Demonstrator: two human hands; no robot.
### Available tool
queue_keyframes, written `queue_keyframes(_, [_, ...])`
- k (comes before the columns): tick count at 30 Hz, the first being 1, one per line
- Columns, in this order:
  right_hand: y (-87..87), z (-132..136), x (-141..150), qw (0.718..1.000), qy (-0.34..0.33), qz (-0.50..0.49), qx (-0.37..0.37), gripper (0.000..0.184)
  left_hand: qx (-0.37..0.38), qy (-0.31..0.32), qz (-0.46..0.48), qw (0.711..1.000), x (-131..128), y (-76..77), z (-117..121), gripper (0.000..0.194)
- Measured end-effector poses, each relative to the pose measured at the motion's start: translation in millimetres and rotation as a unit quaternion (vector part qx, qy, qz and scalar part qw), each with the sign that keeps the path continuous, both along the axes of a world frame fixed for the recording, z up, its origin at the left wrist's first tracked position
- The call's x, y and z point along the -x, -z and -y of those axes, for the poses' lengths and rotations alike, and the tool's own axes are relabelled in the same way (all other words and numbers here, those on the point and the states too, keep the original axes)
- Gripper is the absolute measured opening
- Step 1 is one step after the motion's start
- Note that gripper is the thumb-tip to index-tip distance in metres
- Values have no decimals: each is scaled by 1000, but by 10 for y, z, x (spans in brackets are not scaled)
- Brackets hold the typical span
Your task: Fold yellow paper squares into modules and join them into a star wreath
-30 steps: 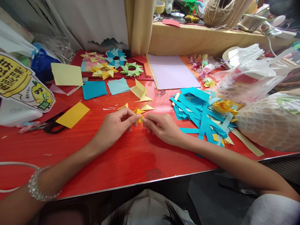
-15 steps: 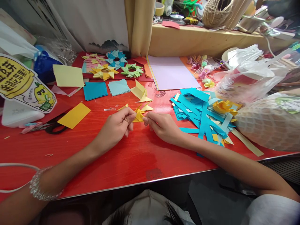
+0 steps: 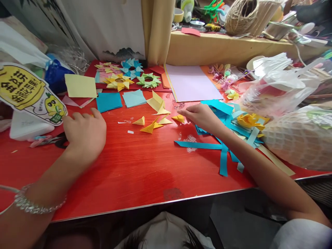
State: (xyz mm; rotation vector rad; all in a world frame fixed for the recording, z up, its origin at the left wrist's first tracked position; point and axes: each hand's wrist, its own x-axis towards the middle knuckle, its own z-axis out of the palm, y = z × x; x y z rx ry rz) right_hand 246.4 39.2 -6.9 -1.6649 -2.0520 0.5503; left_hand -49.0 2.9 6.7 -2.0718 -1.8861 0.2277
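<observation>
A: What's changing?

B: Hands are parting. They're no longer meeting mid-tabletop [image 3: 124, 166]: the left hand [image 3: 84, 133] is reaching out to nine o'clock, the right hand [image 3: 199, 116] is hovering at three.

A: Grips?

B: Right grip is looking narrow; a folded yellow piece [image 3: 178, 119] is lying right by the fingertips, can't tell if it's being held. Left grip: knuckles are hiding it, can't tell.

A: The loose yellow sheet over at nine?

B: Not showing now. Probably the left hand is covering it.

A: Other pieces?

B: Yellow pointed pieces [image 3: 149, 128] are lying between the hands, and a pale yellow piece [image 3: 155, 103] is sitting at twelve from them. A blue strip [image 3: 199, 145] is poking farther toward nine.

A: Meaning?

B: My guess: folding on that piece is pausing or finishing, and attention is shifting to the sheet.
</observation>
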Motion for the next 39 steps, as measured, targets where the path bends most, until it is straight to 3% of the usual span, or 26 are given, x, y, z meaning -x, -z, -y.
queue_keyframes(6, [-39,50,22,992,25,-121,-13,61,-41,23,-3,999,-87,-52,-3,43])
queue_keyframes(10, [-75,174,134,976,-24,-217,-14,54,-123,64,35,990,-231,-79,29,47])
queue_keyframes(11, [-74,229,186,970,-44,-239,2,49,-146,134,113,974,-278,-70,61,43])
queue_keyframes(13, [-59,362,306,961,-101,-253,50,38,-142,180,304,924,-383,-34,147,32])
queue_keyframes(17, [9,591,494,944,-165,-254,133,35,12,173,556,813,-579,65,302,29])
queue_keyframes(20, [54,627,529,917,-180,-301,189,27,68,141,651,743,-638,121,316,28])
queue_keyframes(22, [60,602,526,894,-167,-356,217,23,76,122,680,719,-639,139,297,28])
queue_keyframes(24, [42,578,523,874,-146,-400,236,25,81,116,680,719,-632,143,285,30])
queue_keyframes(29, [-17,598,550,832,-121,-467,272,34,98,183,555,805,-651,153,329,31])
queue_keyframes(31, [-11,613,558,823,-94,-483,284,42,119,215,515,821,-658,171,350,37])
queue_keyframes(33, [9,616,558,822,-74,-486,287,51,162,220,510,815,-656,187,362,49])
queue_keyframes(35, [31,609,551,824,-76,-483,286,54,220,209,535,789,-647,190,364,62])
queue_keyframes(39, [54,592,540,834,-67,-463,293,55,258,165,603,736,-641,182,332,56])
